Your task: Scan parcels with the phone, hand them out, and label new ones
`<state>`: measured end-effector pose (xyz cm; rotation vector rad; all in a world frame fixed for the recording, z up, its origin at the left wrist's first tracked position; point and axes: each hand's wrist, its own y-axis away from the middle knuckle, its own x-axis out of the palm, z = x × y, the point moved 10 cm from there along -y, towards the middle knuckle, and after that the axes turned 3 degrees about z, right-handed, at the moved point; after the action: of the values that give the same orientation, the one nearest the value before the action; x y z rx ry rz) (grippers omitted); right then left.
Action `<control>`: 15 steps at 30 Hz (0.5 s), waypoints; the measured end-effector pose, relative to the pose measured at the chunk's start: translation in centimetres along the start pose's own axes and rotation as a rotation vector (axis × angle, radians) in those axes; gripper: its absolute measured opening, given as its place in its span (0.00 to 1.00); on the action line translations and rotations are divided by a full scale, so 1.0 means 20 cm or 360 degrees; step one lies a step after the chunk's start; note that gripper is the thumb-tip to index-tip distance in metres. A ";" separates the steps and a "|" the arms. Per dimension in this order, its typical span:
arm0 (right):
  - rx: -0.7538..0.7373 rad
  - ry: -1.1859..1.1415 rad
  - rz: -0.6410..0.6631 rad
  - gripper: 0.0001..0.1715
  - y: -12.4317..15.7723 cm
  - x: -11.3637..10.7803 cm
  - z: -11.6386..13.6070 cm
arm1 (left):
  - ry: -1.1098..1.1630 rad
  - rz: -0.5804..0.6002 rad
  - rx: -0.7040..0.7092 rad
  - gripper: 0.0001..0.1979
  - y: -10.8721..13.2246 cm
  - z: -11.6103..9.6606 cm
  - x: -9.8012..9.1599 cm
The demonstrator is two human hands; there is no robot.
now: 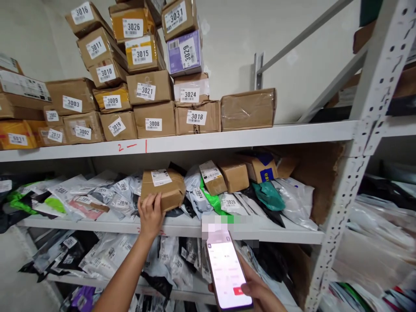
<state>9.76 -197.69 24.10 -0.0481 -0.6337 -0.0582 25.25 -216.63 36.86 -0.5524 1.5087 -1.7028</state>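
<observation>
My left hand [150,213] reaches up to the middle shelf and grips the lower left corner of a brown taped parcel [164,187] with a white label on top. The parcel lies tilted on a heap of plastic mail bags. My right hand [256,291] sits low in the view, holding a phone [228,272] with a lit white screen and a red button; my thumb rests on its right edge.
The top shelf [201,141] carries stacked numbered cardboard boxes [149,86] and one unlabelled taped box [248,109]. Small boxes [232,175] and poly bags [97,195] fill the middle shelf. More bags lie on the lower shelf. A perforated metal upright [354,164] stands at right.
</observation>
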 end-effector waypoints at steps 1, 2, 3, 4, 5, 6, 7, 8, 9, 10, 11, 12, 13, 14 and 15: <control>0.0008 -0.0008 0.0060 0.67 -0.03 0.06 0.01 | -0.0002 -0.0061 0.0063 0.32 0.04 -0.01 -0.01; 0.0010 -0.0004 0.0124 0.67 -0.07 0.12 0.03 | -0.0012 -0.0121 0.0129 0.29 0.10 -0.02 -0.02; 0.0006 0.0014 0.0187 0.66 -0.11 0.19 0.04 | -0.0023 -0.0168 0.0177 0.27 0.16 -0.03 -0.03; 0.0003 0.0044 0.0248 0.64 -0.15 0.26 0.06 | -0.0032 -0.0192 0.0197 0.25 0.21 -0.04 -0.02; 0.0001 0.0079 0.0306 0.62 -0.20 0.34 0.07 | -0.0037 -0.0195 0.0187 0.24 0.27 -0.03 0.00; -0.0007 0.0107 0.0348 0.59 -0.26 0.42 0.09 | -0.0036 -0.0184 0.0160 0.23 0.33 -0.02 0.02; -0.0018 0.0125 0.0383 0.57 -0.32 0.49 0.11 | -0.0022 -0.0165 0.0131 0.21 0.38 -0.01 0.05; -0.0039 0.0134 0.0403 0.55 -0.38 0.55 0.12 | 0.0001 -0.0149 0.0109 0.18 0.42 0.01 0.09; -0.0075 0.0147 0.0386 0.53 -0.44 0.60 0.14 | 0.0026 -0.0136 0.0105 0.16 0.47 0.02 0.12; -0.0112 0.0162 0.0361 0.51 -0.50 0.64 0.16 | 0.0061 -0.0122 0.0094 0.13 0.50 0.04 0.15; -0.0140 0.0187 0.0352 0.49 -0.56 0.68 0.17 | 0.0100 -0.0102 0.0074 0.11 0.53 0.06 0.19; -0.0165 0.0208 0.0341 0.46 -0.60 0.71 0.18 | 0.0129 -0.0085 0.0048 0.09 0.56 0.08 0.22; -0.0181 0.0224 0.0342 0.44 -0.64 0.74 0.18 | 0.0156 -0.0049 0.0002 0.07 0.58 0.10 0.25; -0.0188 0.0235 0.0348 0.42 -0.68 0.76 0.18 | 0.0211 0.0042 -0.0070 0.06 0.59 0.12 0.30; -0.0192 0.0239 0.0353 0.40 -0.70 0.78 0.17 | 0.0297 0.0181 -0.0151 0.05 0.61 0.15 0.36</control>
<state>19.23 -212.12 36.52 -0.2281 -0.4714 0.1135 26.26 -224.06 24.52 -0.3564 1.7270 -1.6377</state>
